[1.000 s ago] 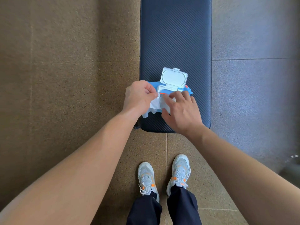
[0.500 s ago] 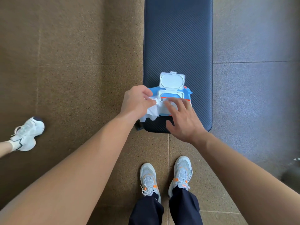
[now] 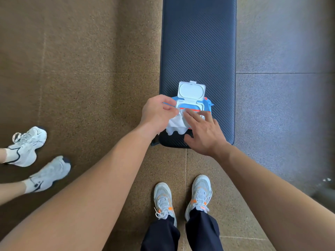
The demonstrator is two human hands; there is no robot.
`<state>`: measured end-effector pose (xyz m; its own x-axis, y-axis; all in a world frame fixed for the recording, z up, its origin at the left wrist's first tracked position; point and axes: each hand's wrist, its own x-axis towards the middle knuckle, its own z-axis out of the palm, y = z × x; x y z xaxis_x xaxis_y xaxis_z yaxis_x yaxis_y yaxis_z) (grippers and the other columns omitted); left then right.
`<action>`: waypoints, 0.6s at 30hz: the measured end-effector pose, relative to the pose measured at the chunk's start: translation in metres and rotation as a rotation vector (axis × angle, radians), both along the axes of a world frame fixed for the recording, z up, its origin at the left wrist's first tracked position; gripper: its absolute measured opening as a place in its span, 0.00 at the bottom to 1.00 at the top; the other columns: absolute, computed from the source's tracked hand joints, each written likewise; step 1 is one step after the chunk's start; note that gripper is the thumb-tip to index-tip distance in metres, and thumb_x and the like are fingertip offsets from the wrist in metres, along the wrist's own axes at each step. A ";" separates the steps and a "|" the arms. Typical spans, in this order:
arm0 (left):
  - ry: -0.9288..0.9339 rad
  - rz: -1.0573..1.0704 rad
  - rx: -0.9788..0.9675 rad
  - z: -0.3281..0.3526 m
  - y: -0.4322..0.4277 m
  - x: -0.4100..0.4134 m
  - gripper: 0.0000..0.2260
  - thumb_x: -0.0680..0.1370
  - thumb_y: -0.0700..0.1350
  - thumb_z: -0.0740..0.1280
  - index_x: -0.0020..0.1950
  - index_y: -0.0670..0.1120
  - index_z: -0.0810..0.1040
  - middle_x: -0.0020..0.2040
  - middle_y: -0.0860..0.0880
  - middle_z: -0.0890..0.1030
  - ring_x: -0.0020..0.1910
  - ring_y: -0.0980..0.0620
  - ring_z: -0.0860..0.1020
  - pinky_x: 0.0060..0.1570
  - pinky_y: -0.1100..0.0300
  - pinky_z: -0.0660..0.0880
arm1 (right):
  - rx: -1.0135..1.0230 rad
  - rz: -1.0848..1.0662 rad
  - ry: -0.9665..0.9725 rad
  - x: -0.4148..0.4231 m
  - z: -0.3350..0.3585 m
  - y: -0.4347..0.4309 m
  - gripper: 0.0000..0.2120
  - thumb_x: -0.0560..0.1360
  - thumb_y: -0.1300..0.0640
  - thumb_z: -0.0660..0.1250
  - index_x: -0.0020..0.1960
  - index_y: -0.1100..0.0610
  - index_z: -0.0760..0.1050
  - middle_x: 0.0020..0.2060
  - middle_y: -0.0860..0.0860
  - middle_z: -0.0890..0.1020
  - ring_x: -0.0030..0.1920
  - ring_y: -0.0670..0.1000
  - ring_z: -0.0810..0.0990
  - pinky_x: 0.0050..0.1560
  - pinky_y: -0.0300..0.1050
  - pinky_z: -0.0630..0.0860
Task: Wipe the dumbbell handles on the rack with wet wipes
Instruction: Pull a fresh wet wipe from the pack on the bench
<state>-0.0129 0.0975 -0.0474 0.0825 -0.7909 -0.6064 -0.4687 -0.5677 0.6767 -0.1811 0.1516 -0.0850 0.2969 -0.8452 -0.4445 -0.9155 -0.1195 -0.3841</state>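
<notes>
a: where is the pack of wet wipes (image 3: 194, 105) found?
b: it is laid flat on the near end of the dark padded bench (image 3: 197, 42). its white lid (image 3: 191, 91) is flipped open on the side away from the person.
a: and how is the left hand (image 3: 156, 115) placed against it?
b: the left hand is seen at the pack's left edge. its fingers are curled, and a white wipe (image 3: 175, 125) is pinched between thumb and fingertips. the wipe is spread crumpled over the pack's near side, down toward the bench's end.
a: what is done by the right hand (image 3: 205, 132)?
b: it is laid over the near right part of the pack, with fingers straight, spread and pointed toward the opening. nothing is gripped by it. the pack is pressed by the fingertips, just beside the wipe.
a: is contact made between the two hands?
b: the fingertips are held very close together over the opening, but whether they touch cannot be told.
a: what else is shown?
b: a brown speckled floor (image 3: 90, 69) is seen on the left, and it is grey on the right. the person's grey shoes (image 3: 164, 200) are planted just short of the bench's end. another person's white shoes (image 3: 27, 144) are seen at the far left.
</notes>
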 end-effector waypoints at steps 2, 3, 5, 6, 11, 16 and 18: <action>0.022 0.024 -0.009 -0.001 -0.001 -0.003 0.07 0.74 0.41 0.76 0.48 0.51 0.82 0.44 0.50 0.85 0.46 0.50 0.83 0.41 0.61 0.75 | -0.109 -0.106 -0.103 -0.002 -0.003 -0.003 0.27 0.71 0.50 0.67 0.69 0.54 0.72 0.67 0.51 0.74 0.61 0.63 0.71 0.59 0.59 0.73; 0.038 0.027 -0.008 -0.001 -0.002 -0.004 0.08 0.74 0.41 0.76 0.49 0.50 0.82 0.44 0.49 0.85 0.46 0.51 0.83 0.41 0.62 0.75 | -0.177 -0.164 -0.141 -0.003 -0.004 -0.005 0.25 0.69 0.51 0.70 0.65 0.55 0.75 0.61 0.53 0.77 0.56 0.63 0.73 0.57 0.58 0.74; 0.068 0.005 -0.006 -0.001 -0.002 -0.007 0.08 0.74 0.41 0.76 0.51 0.49 0.82 0.44 0.50 0.85 0.46 0.54 0.83 0.42 0.63 0.75 | -0.235 -0.244 -0.205 -0.001 -0.003 -0.008 0.24 0.67 0.53 0.74 0.61 0.55 0.77 0.54 0.54 0.79 0.51 0.61 0.75 0.54 0.55 0.74; 0.082 -0.016 -0.007 -0.001 -0.003 -0.007 0.09 0.74 0.41 0.76 0.52 0.49 0.82 0.44 0.51 0.85 0.46 0.55 0.83 0.43 0.63 0.75 | -0.230 -0.258 -0.232 0.001 -0.001 -0.009 0.23 0.66 0.54 0.75 0.61 0.54 0.77 0.52 0.54 0.79 0.51 0.60 0.75 0.52 0.54 0.75; 0.080 -0.130 -0.023 -0.007 -0.004 0.001 0.09 0.77 0.38 0.73 0.54 0.50 0.82 0.46 0.55 0.86 0.46 0.63 0.83 0.42 0.72 0.74 | -0.192 -0.419 -0.322 0.004 -0.004 -0.024 0.05 0.75 0.55 0.69 0.51 0.52 0.79 0.43 0.48 0.82 0.43 0.53 0.80 0.43 0.51 0.77; -0.132 -0.382 -0.128 -0.019 -0.002 0.004 0.13 0.76 0.38 0.72 0.54 0.55 0.84 0.48 0.60 0.85 0.53 0.61 0.81 0.56 0.63 0.72 | -0.127 -0.586 -0.157 -0.006 -0.009 -0.032 0.07 0.77 0.49 0.66 0.45 0.51 0.79 0.42 0.47 0.84 0.43 0.53 0.81 0.42 0.48 0.77; -0.167 -0.413 -0.138 -0.022 -0.001 0.003 0.13 0.77 0.38 0.71 0.56 0.55 0.84 0.49 0.60 0.84 0.54 0.60 0.80 0.58 0.63 0.71 | -0.097 -0.577 -0.097 -0.008 -0.012 -0.032 0.08 0.76 0.48 0.66 0.46 0.51 0.80 0.43 0.48 0.84 0.45 0.54 0.81 0.43 0.48 0.77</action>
<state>-0.0103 0.0966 -0.0693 -0.1687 -0.8502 -0.4987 -0.7455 -0.2210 0.6288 -0.1890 0.1198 -0.0973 -0.1871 -0.9175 -0.3510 -0.8041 0.3483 -0.4817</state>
